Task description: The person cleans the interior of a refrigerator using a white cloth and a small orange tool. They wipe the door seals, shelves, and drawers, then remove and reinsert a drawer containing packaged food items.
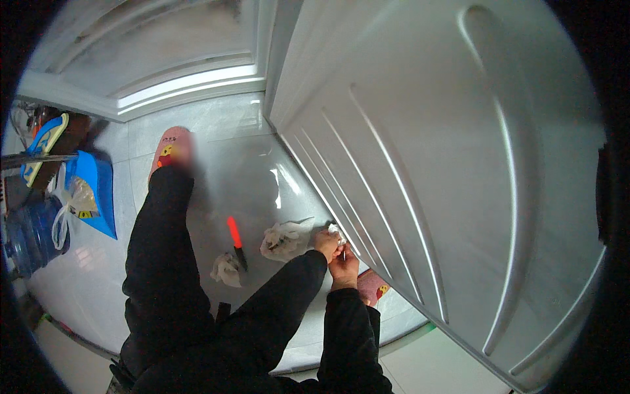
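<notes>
My left hand [327, 244] is at the foot of a large pale ribbed panel [443, 172], its fingers closed on crumpled white tissue [335, 230] against the panel's bottom edge. Right beside it, my right hand [345, 266] has its fingertips together near a thin pale piece; whether it grips that piece is unclear. Left of the hands, a clear plastic bag [284, 241] with dark bits in it lies on the tiled floor. Further left lies a knife-like tool [235, 234] with a red handle and a black end, touching or close to a crumpled white tissue [226, 270].
A blue dustpan [104, 197] holding a tied plastic bag, a blue water jug [32, 236] and a blue-and-yellow flip-flop [47, 140] are at the left. My pink slippers [170, 143] stand on the floor, one close to the panel. A white framed door [192, 91] borders the top.
</notes>
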Demonstrator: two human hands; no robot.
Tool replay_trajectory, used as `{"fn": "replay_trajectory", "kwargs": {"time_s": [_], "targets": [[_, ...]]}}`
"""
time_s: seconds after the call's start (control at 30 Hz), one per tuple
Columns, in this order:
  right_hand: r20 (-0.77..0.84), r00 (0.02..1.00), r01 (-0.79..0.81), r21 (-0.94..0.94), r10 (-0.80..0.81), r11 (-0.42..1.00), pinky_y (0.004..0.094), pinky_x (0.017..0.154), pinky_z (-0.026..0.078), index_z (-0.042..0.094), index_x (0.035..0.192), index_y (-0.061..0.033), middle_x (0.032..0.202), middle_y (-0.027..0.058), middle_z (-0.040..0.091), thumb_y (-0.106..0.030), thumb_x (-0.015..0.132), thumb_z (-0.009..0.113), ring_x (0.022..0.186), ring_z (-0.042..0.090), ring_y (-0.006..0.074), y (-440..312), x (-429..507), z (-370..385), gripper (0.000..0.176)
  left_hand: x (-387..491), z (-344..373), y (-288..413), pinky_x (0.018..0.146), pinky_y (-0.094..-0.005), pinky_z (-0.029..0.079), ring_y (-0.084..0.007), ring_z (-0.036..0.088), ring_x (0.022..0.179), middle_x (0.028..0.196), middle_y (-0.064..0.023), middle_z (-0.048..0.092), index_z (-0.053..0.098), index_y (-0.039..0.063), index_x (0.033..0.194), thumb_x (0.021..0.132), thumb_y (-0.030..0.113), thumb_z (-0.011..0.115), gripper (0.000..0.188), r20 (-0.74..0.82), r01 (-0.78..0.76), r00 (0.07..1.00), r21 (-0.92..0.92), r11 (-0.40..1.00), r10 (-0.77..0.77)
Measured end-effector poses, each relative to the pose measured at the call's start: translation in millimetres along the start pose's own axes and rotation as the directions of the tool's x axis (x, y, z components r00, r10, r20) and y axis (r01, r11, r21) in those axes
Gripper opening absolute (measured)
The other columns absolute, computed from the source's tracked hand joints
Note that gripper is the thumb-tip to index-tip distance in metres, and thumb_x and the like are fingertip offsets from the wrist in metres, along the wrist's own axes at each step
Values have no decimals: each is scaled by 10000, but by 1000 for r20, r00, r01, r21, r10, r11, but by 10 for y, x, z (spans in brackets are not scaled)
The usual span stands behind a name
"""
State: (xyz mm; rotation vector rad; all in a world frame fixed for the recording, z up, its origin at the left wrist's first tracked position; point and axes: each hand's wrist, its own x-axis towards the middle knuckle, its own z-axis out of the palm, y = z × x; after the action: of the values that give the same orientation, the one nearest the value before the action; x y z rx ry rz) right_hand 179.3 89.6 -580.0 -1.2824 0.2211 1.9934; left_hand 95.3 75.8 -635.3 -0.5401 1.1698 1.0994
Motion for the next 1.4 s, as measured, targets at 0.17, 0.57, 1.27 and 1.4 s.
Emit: {"fn": "replay_trajectory", "kwargs": {"time_s": [0.17,0.57,1.27,1.4], "targets": [[-205,976,82,27,-75,996,303,683,526,540,1099,29,1015,125,594,-83,894,529,819,580,204,-9,36,74,234,98,-29,-40,606,-345,520,-193,610,821,879,-63,622,584,70,963,841,112,611,132,64,21,998,-55,998,-17],[-107,994,27,152,-10,988,306,769,554,592,1043,67,1001,152,616,12,903,490,893,612,248,-67,196,-84,181,-128,95,252,623,-334,530,-165,618,847,891,-25,619,566,121,942,850,69,591,109,140,71,988,-92,993,-58],[78,988,129,74,-134,989,410,950,476,592,872,37,1008,167,640,2,752,578,975,614,292,-51,223,105,125,-225,249,508,639,-314,536,-144,620,790,860,-15,612,556,146,905,861,59,582,101,152,95,986,-219,971,-62],[56,993,102,103,-108,989,402,934,483,591,957,51,1035,161,638,-12,803,592,978,616,283,-36,276,142,167,-239,242,613,642,-310,537,-140,620,780,854,-14,611,554,151,898,863,57,581,104,158,119,984,-238,964,-82]]}}
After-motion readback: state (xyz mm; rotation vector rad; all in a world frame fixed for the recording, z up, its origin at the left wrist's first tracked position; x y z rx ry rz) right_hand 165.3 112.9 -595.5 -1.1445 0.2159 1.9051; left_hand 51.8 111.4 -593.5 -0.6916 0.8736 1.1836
